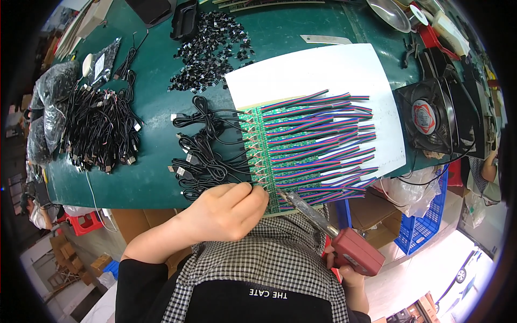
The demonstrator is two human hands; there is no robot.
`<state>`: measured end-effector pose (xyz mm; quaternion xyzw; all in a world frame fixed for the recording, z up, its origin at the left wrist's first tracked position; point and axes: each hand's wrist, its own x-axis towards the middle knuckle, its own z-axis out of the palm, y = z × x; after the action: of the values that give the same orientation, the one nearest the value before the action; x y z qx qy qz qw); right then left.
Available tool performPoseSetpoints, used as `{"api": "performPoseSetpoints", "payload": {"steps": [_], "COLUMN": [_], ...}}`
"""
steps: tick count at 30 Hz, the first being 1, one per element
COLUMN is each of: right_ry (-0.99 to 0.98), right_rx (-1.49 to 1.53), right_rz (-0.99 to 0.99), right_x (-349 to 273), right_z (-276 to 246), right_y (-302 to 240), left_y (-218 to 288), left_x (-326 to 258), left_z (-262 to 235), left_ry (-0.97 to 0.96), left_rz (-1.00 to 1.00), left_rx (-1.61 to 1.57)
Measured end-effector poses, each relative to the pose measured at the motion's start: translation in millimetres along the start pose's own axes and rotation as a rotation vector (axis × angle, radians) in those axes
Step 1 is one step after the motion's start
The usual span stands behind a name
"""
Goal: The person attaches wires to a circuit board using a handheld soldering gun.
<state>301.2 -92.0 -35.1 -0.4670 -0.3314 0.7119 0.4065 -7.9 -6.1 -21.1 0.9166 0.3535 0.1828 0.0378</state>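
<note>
A panel of green circuit boards (262, 141) lies near the table's front edge. Bundles of flat multicolour ribbon wires (328, 134) run off its right side, and black USB cables (207, 156) join it from the left. My left hand (229, 212) is closed in a pinch at the panel's lower left, on what appears to be a cable end, mostly hidden by the fingers. Below right of the panel, my right hand (350, 275) grips a soldering gun (358, 252) with a dark red body. Its tip reaches the boards just right of my left fingertips.
White paper (307, 70) lies partly under the panel. A heap of black USB cables (99, 129) sits at left, beside plastic-wrapped bundles (51, 113). Small black parts (212, 51) are piled at the back. A square fan (428, 116) stands at right. A metal blade (326, 39) lies behind the paper.
</note>
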Motion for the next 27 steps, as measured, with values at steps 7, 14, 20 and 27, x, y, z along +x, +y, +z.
{"api": "performPoseSetpoints", "payload": {"steps": [7,14,20,27], "right_ry": [0.033,-0.006,-0.075,-0.118], "right_rx": [0.005,-0.038,-0.061,-0.349], "right_rz": [0.015,-0.017,-0.044,-0.133], "right_x": [-2.0,-3.3,0.5,1.5], "right_z": [4.9,0.8,-1.9,-12.9], "right_y": [-5.0,-0.7,-2.8,0.4], "left_y": [-12.9,-11.7,-8.7,-6.5], "left_x": [-1.6,-0.3,1.8,2.1], "left_z": [4.6,4.3,2.5,1.7], "left_ry": [0.086,0.088,0.073,0.056], "left_rz": [-0.065,0.064,0.117,0.139], "left_rx": [-0.196,-0.12,-0.037,0.004]}}
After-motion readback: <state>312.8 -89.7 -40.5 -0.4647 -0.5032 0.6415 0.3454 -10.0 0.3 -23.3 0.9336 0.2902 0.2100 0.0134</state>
